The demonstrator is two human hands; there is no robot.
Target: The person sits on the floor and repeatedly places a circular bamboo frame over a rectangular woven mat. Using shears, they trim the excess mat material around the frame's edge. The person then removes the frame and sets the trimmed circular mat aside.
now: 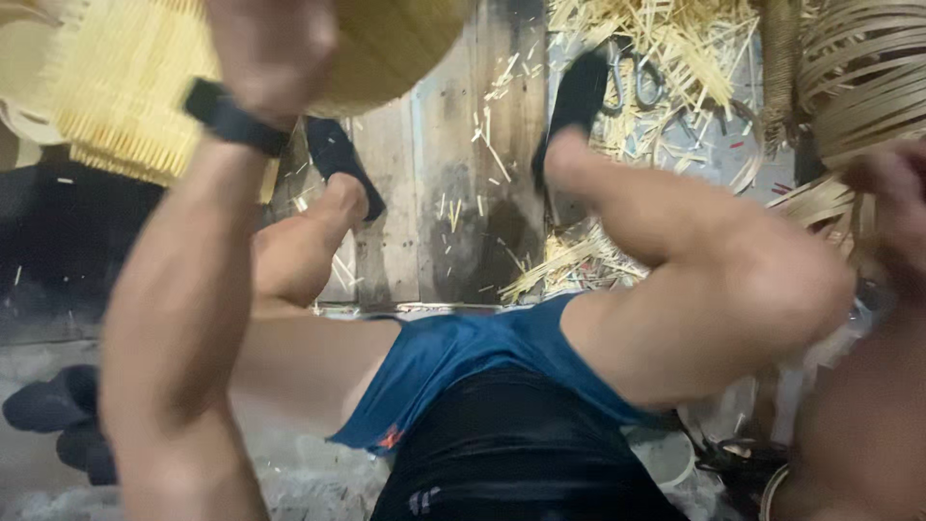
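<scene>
Straw-littered floorboards [453, 193] lie below. Left hand [275, 48] grips a woven basket [125, 87] overhead; right hand [897, 193], blurred, grip unclear, touches bamboo strips [858, 87]. Weaving seems underway; feeding another strip needs steady hold.

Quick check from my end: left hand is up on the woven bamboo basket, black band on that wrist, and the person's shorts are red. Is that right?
Not quite. The head view shows the shorts are blue, not red. The rest holds: the left hand is up against the woven bamboo basket, and a black band sits on that wrist.
</scene>
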